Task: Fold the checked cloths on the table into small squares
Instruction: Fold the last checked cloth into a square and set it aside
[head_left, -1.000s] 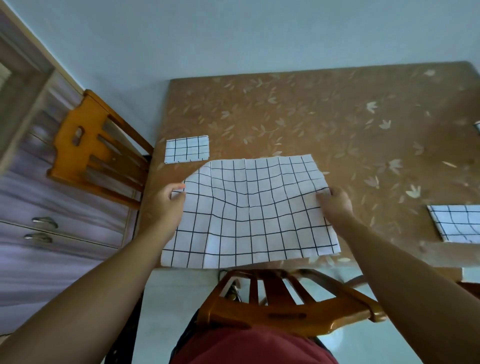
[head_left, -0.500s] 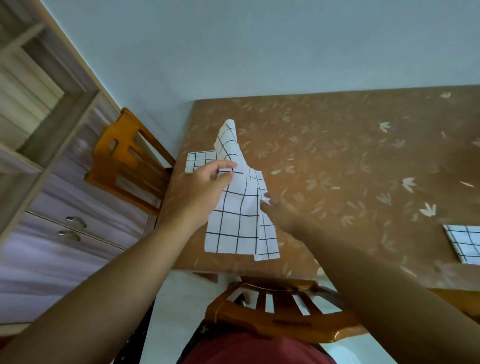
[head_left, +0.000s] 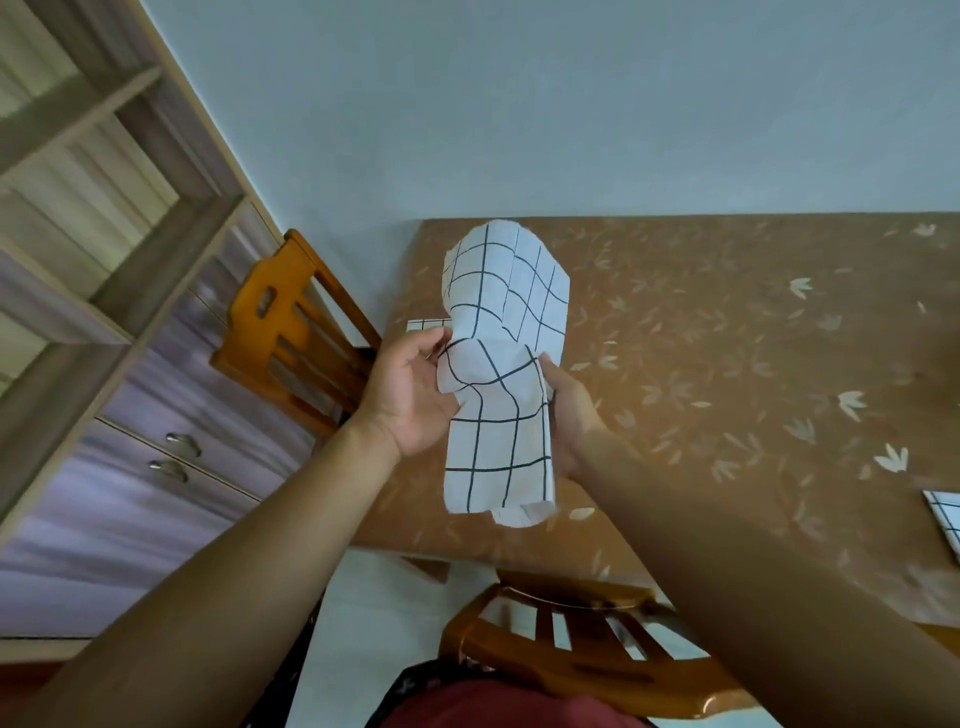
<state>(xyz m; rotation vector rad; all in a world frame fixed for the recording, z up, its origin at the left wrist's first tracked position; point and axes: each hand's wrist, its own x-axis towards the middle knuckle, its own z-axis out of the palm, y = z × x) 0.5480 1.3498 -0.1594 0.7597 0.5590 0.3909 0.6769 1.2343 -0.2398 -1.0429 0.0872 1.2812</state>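
A white cloth with black checks (head_left: 498, 374) hangs in the air above the left part of the brown table (head_left: 727, 364), folded lengthwise and bent in the middle. My left hand (head_left: 410, 400) grips its left edge at mid-height. My right hand (head_left: 569, 410) holds its right edge, partly hidden behind the fabric. A small folded checked square (head_left: 427, 326) lies on the table's left edge, mostly hidden behind the held cloth. Another checked cloth (head_left: 946, 517) pokes in at the right border.
An orange wooden chair (head_left: 291, 332) stands at the table's left side. A second orange chair (head_left: 587, 654) sits just in front of me at the near edge. Wooden shelves and drawers (head_left: 130, 364) fill the left wall.
The cloth lay spread flat on the table a second ago. Both hands have brought its sides together and lifted it off the table. The view has tilted upward.
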